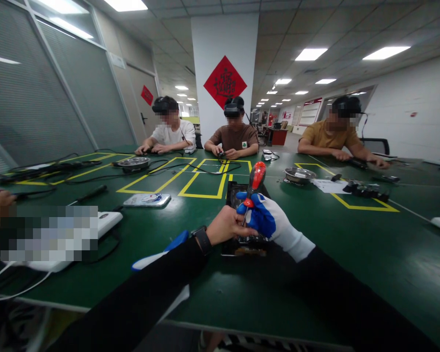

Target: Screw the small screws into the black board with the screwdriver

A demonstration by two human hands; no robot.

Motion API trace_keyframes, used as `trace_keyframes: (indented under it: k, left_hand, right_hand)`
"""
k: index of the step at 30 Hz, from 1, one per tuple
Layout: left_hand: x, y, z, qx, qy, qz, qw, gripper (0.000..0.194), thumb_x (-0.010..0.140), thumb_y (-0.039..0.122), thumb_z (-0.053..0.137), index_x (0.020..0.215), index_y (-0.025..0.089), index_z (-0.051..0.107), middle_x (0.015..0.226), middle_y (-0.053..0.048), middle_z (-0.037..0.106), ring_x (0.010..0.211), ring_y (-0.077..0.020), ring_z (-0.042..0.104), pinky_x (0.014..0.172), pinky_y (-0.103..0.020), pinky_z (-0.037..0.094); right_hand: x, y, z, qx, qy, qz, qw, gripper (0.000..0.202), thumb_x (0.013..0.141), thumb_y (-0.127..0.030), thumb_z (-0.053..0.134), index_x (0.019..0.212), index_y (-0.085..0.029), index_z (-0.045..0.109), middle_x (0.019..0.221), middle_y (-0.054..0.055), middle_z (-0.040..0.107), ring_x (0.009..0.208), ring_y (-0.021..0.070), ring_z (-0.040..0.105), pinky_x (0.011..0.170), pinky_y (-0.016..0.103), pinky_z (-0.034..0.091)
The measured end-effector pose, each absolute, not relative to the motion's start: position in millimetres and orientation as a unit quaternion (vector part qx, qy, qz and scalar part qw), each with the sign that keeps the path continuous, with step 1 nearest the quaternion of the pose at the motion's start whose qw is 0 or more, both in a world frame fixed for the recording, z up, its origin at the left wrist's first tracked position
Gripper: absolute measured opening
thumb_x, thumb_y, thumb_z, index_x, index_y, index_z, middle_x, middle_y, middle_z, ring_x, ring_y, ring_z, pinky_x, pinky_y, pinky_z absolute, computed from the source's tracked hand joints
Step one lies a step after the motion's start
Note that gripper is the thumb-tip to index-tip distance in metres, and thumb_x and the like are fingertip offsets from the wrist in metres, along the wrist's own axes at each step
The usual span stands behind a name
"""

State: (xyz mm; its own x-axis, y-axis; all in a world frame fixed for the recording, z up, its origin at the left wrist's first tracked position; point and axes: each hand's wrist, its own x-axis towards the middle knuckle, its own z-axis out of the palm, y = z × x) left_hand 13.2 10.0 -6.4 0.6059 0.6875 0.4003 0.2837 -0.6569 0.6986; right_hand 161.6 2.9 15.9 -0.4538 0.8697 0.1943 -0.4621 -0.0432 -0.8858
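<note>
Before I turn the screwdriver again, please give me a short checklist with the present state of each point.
1. Right hand grips the screwdriver: ok.
2. Screwdriver held nearly upright: ok.
3. Left hand steadies the shaft: ok.
4. Tip seated in a screw: cannot tell, the hands hide it.
5. Dark device flat on the table: ok.
6. Glove on the left hand: not ok, it is bare.
</note>
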Motion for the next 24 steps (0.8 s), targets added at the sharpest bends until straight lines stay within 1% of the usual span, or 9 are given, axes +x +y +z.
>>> trace_keyframes:
  k: [3,6,8,12,14,17,20,22,24]
  left_hand:
    - [14.1,10.5,-8.3,0.846,0.280,0.336,0.305,0.036,0.064,0.042,0.063,0.049,0.010,0.056,0.043,0.003,0.046,0.040,-0.0049,0.039,0.042,-0.018,0.029]
    - [14.4,11.0,-10.0,0.841,0.281,0.339,0.314,0.040,0.063,0.043,0.063,0.044,0.010,0.051,0.043,0.003,0.046,0.040,-0.0044,0.039,0.042,-0.017,0.029]
    - [14.5,11.3,-10.7,0.840,0.281,0.341,0.315,0.040,0.063,0.043,0.064,0.045,0.009,0.051,0.043,0.003,0.046,0.041,-0.0041,0.039,0.043,-0.017,0.029]
    - [14.4,11.0,-9.6,0.837,0.285,0.346,0.314,0.038,0.062,0.044,0.064,0.048,0.009,0.056,0.042,0.005,0.043,0.039,-0.0032,0.037,0.041,-0.016,0.028]
    - [14.4,10.5,-7.8,0.838,0.282,0.347,0.313,0.037,0.063,0.043,0.064,0.051,0.009,0.058,0.042,0.005,0.043,0.039,-0.0030,0.037,0.041,-0.016,0.028]
    - [14.4,10.6,-6.2,0.843,0.277,0.346,0.305,0.036,0.064,0.043,0.063,0.054,0.009,0.061,0.042,0.005,0.045,0.040,-0.0034,0.037,0.043,-0.016,0.029]
    - [13.7,11.8,-8.9,0.851,0.285,0.340,0.281,0.042,0.062,0.048,0.062,0.050,0.009,0.058,0.041,0.005,0.043,0.041,-0.0032,0.035,0.043,-0.017,0.027]
    - [13.0,12.4,-11.3,0.853,0.293,0.350,0.254,0.050,0.060,0.055,0.060,0.044,0.009,0.052,0.039,0.005,0.040,0.040,-0.0031,0.033,0.042,-0.018,0.024]
    - [12.0,13.4,-10.3,0.838,0.296,0.389,0.241,0.060,0.064,0.066,0.047,0.044,0.010,0.051,0.039,0.003,0.040,0.040,-0.0039,0.035,0.042,-0.019,0.023]
  right_hand:
    - [159.4,0.2,14.0,-0.229,-0.508,0.654,0.511,0.024,0.074,-0.033,0.057,0.092,-0.017,0.052,0.067,0.000,0.062,0.052,0.0103,0.057,0.049,0.023,0.047]
    - [158.4,-0.3,12.8,-0.248,-0.511,0.629,0.530,0.022,0.073,-0.033,0.059,0.086,-0.018,0.049,0.063,-0.002,0.061,0.048,0.0089,0.055,0.046,0.021,0.047]
    - [159.4,1.3,12.9,-0.238,-0.507,0.645,0.520,0.025,0.075,-0.035,0.057,0.090,-0.017,0.050,0.064,-0.001,0.061,0.051,0.0099,0.056,0.049,0.023,0.048]
    - [162.3,5.5,14.9,-0.189,-0.486,0.708,0.476,0.032,0.082,-0.037,0.045,0.103,-0.015,0.051,0.071,0.002,0.062,0.064,0.0129,0.060,0.060,0.028,0.051]
    - [162.8,6.7,15.4,-0.180,-0.477,0.725,0.464,0.029,0.083,-0.036,0.043,0.100,-0.014,0.053,0.071,0.002,0.062,0.066,0.0134,0.060,0.061,0.028,0.051]
    - [162.5,8.2,13.7,-0.186,-0.473,0.728,0.459,0.026,0.079,-0.036,0.049,0.093,-0.014,0.055,0.069,0.002,0.061,0.065,0.0133,0.060,0.061,0.027,0.051]
    - [161.8,9.3,11.2,-0.196,-0.473,0.706,0.490,0.025,0.076,-0.036,0.054,0.090,-0.014,0.054,0.068,0.002,0.061,0.060,0.0124,0.059,0.055,0.025,0.050]
    - [161.6,8.7,11.3,-0.198,-0.474,0.691,0.509,0.025,0.076,-0.035,0.055,0.090,-0.015,0.054,0.066,0.002,0.060,0.056,0.0117,0.058,0.051,0.023,0.049]
    - [162.0,6.7,13.4,-0.200,-0.471,0.679,0.527,0.026,0.076,-0.035,0.055,0.092,-0.015,0.053,0.064,0.001,0.060,0.052,0.0100,0.056,0.046,0.020,0.047]
